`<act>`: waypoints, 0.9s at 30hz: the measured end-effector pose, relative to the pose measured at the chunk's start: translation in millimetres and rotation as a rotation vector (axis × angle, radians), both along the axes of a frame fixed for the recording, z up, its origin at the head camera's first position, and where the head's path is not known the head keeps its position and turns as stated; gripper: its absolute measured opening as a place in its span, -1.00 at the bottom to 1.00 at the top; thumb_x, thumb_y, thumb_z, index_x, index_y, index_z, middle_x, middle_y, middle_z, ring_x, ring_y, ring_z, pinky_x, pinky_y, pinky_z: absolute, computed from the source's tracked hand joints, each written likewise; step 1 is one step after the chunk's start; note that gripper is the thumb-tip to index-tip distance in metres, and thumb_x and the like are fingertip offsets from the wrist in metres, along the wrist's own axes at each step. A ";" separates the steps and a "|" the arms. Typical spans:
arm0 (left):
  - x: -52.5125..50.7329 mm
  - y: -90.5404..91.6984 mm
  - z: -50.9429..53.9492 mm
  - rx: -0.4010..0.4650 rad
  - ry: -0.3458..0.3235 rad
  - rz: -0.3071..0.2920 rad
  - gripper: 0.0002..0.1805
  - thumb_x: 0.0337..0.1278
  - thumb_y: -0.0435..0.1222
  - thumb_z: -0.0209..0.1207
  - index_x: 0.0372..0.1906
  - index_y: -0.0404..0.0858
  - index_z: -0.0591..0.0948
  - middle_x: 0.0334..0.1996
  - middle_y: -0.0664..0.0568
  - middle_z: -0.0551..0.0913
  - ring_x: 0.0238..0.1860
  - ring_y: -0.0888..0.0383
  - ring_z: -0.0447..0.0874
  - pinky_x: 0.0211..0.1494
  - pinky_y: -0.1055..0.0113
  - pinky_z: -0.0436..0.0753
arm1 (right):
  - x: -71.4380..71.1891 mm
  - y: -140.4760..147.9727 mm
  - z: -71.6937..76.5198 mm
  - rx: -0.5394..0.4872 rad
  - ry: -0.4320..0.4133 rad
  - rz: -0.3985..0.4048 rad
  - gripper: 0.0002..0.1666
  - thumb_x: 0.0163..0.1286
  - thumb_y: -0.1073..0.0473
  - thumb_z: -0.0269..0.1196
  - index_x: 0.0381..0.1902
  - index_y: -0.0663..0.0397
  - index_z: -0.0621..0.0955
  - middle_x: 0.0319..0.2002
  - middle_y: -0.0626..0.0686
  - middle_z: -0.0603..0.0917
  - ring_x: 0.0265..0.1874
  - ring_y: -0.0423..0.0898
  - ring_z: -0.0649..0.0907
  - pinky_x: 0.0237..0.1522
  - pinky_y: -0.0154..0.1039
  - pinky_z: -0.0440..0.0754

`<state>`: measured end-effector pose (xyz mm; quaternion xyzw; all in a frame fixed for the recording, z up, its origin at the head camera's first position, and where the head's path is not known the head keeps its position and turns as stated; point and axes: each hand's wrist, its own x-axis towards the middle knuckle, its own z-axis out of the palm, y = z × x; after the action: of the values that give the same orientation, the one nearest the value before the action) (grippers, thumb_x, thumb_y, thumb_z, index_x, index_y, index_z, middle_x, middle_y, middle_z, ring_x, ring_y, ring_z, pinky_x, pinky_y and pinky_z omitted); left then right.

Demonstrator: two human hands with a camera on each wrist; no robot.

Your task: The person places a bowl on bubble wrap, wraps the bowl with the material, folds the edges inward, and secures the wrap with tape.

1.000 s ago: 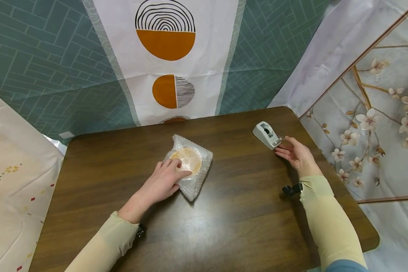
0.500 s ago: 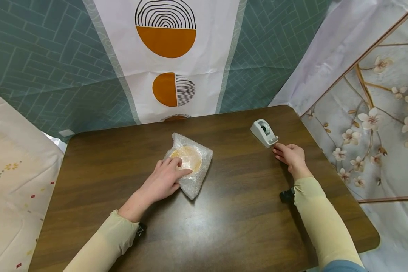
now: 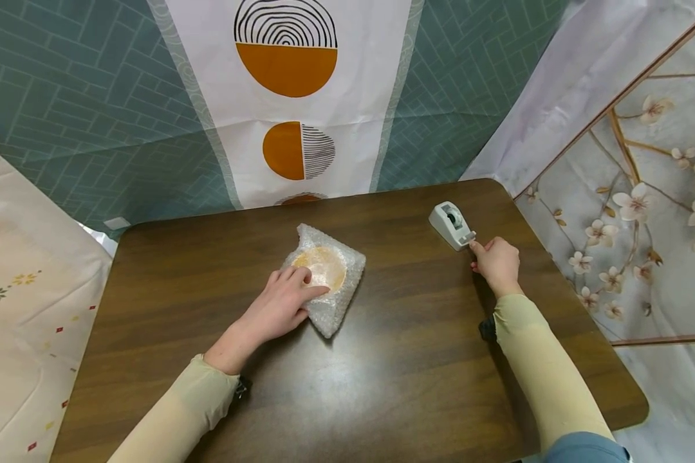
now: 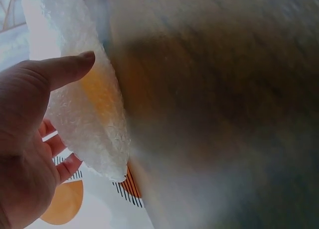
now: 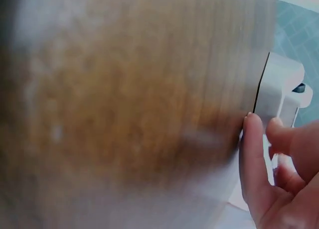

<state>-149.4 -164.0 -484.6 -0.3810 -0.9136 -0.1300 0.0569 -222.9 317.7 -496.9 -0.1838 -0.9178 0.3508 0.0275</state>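
Observation:
A bubble-wrapped package (image 3: 342, 286) with an orange round shape showing through lies on the brown table. My left hand (image 3: 278, 302) holds its near left side; the fingers are bent over its top and the thumb lies across it. The left wrist view shows the thumb (image 4: 75, 69) against the bubble wrap (image 4: 94, 109). Farther right stands a pale tape dispenser (image 3: 448, 225) with a roll in it. My right hand (image 3: 498, 263) pinches at its front end, where the tape comes out. Thumb and index finger (image 5: 254, 139) are close together there; the clear tape itself is hard to see.
The wooden table (image 3: 394, 360) has rounded corners and reaches the hung fabric behind. A patterned cloth (image 3: 29, 308) hangs at the left. A flowered panel (image 3: 631, 244) stands along the right edge. Table surface lies between the package and the dispenser.
My right hand has gone from spread fingers beside the dispenser to a pinch at its front end, with the wrist turned over. The left hand and package stay put.

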 end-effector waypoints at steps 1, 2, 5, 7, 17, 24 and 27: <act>-0.2 0.1 -0.2 -0.004 -0.003 0.003 -0.35 0.05 -0.49 0.46 0.29 0.02 0.75 -0.02 -0.03 0.50 0.00 -0.05 0.41 -0.06 0.05 0.36 | -0.1 -0.3 -0.4 0.020 -0.008 0.013 -0.56 0.63 -0.05 0.25 -0.21 0.26 0.49 -0.55 0.15 0.77 -0.72 -0.26 0.70 -0.57 -0.43 0.60; -0.4 0.1 -0.7 -0.006 -0.005 0.004 -0.35 0.05 -0.49 0.46 0.29 0.02 0.75 -0.03 -0.03 0.50 0.00 -0.05 0.41 -0.06 0.05 0.36 | -0.4 -0.1 -1.4 0.032 -0.022 0.022 -0.55 0.65 -0.07 0.22 -0.22 0.25 0.48 -0.53 0.15 0.77 -0.71 -0.26 0.70 -0.56 -0.42 0.59; -0.5 -0.2 -1.8 -0.020 -0.021 0.011 -0.35 0.07 -0.49 0.44 0.30 0.03 0.74 -0.03 -0.02 0.49 0.01 -0.04 0.41 -0.06 0.06 0.35 | -1.1 2.7 -5.9 0.013 -0.072 0.038 -0.51 0.67 -0.10 0.18 -0.22 0.26 0.47 -0.46 0.17 0.75 -0.69 -0.27 0.70 -0.55 -0.41 0.64; -0.4 -0.4 -2.3 -0.025 -0.029 0.012 -0.35 0.08 -0.48 0.44 0.30 0.04 0.74 -0.04 -0.01 0.49 0.01 -0.04 0.41 -0.06 0.07 0.35 | -2.0 5.3 -9.1 -0.037 -0.101 0.036 -0.51 0.67 -0.10 0.18 -0.23 0.26 0.46 -0.41 0.18 0.72 -0.68 -0.29 0.69 -0.53 -0.39 0.68; -1.2 -3.1 -2.8 -0.013 -0.028 0.016 -0.32 0.05 -0.50 0.45 0.31 0.03 0.73 0.02 -0.06 0.50 0.07 -0.07 0.44 0.03 -0.01 0.41 | -3.2 22.4 -13.1 -0.234 -0.138 0.067 -0.51 0.66 -0.11 0.18 -0.16 0.27 0.47 -0.43 -0.02 0.68 -0.57 -0.34 0.69 -0.40 -0.41 0.72; -2.3 -1.1 -1.1 -0.008 -0.024 -0.010 -0.34 0.08 -0.49 0.45 0.31 0.02 0.72 0.18 -0.14 0.52 0.21 -0.14 0.43 0.22 -0.15 0.41 | 14.1 26.0 -1.2 -0.572 -0.163 0.151 -0.29 0.71 -0.25 0.03 0.23 0.37 0.42 -0.13 0.01 0.62 -0.32 -0.26 0.73 -0.17 -0.31 0.78; -2.9 -0.2 -0.5 -0.022 -0.026 -0.007 -0.34 0.08 -0.47 0.46 0.32 0.04 0.72 0.22 -0.14 0.51 0.26 -0.15 0.42 0.26 -0.17 0.40 | 19.8 1.6 9.5 -0.567 -0.105 0.221 -0.39 0.73 -0.16 0.05 0.17 0.37 0.45 -0.08 0.06 0.62 -0.30 -0.25 0.71 -0.18 -0.31 0.77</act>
<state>-152.2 -164.2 -485.1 -0.3833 -0.9142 -0.1252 0.0406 -203.1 319.3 -487.4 -0.1013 -0.7979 0.5839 -0.1104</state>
